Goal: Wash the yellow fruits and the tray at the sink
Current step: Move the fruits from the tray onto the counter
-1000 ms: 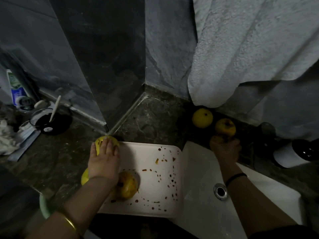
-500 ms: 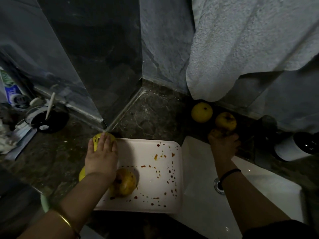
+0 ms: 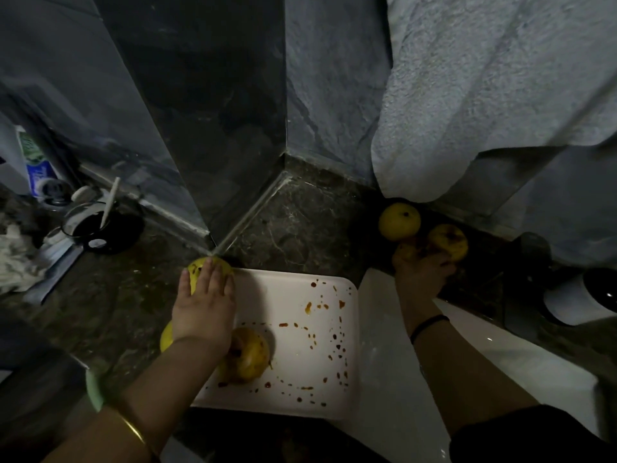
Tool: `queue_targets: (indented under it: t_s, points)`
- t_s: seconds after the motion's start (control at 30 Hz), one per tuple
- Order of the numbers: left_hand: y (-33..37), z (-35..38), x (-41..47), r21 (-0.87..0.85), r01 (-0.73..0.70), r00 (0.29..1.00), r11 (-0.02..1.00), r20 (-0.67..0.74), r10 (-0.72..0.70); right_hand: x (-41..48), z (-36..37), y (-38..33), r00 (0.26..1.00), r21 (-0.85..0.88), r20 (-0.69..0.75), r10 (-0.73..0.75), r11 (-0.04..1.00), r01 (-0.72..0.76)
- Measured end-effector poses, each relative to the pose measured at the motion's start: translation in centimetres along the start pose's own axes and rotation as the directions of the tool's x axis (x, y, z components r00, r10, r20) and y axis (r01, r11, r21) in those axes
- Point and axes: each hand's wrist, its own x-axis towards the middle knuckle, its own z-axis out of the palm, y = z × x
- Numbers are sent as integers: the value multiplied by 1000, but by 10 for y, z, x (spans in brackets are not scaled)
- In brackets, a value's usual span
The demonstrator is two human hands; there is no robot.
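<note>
- While sitting on the desk (image 3: 300, 228) just left of the sink (image 3: 534, 369), tray (image 3: 310, 332) white, spattered with red-brown spots, unwashed by the look of it.
- On tray: near fruit (image 3: 248, 357), stained, touching the left wrist; corner fruit (image 3: 200, 267) at the far left corner. Edge fruit (image 3: 166, 339) half hidden behind the wrist, on or just off the left rim, cannot tell which.
- Left hand (image 3: 203, 309): fingers straight, laid flat over corner fruit, steadying rather than wrapping it.
- Right hand (image 3: 420, 279): reaching past the sink's far rim, fingers curled over a third fruit (image 3: 405, 252) on the desk behind; reads as a grip, though light poor.
- Just beyond: back fruit (image 3: 399, 220) and spotted fruit (image 3: 449, 240), close together under the towel hem.
- Step in hand, as judged: sorting fruit between tray and the spot behind the sink. No running water seen, no tap in view.
- Next move, probably: curl left fingers round corner fruit, lift clear of the tray rim, carry over the basin. Round and likely slick, so a full wrap needed.
- Around: grey towel (image 3: 500, 95) hanging low; white-and-black container (image 3: 574, 299) right of the sink; dark cup (image 3: 100, 228) with a stick, toothpaste tube (image 3: 36, 165), crumpled cloth (image 3: 16, 259) far left.
- In the way: towel hem just above the fruit pile; right forearm across the basin; near fruit free to roll if tray tipped.
</note>
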Motion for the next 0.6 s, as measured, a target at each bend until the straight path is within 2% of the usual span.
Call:
queue_targets:
  t_s: [0.23, 0.4, 0.6]
  points:
    - [0, 5, 2, -39, 2, 999, 999, -42, -4, -3, -1, 4, 999, -40, 36, -10, 999, 12]
    - [3, 1, -3, -3, -22, 997, 1000, -70, 22, -9, -7, 3, 999, -32, 45, -13, 999, 14]
    - [6, 6, -9, 10, -75, 983, 997, -165, 76, -28, -8, 11, 996, -51, 33, -85, 995, 87]
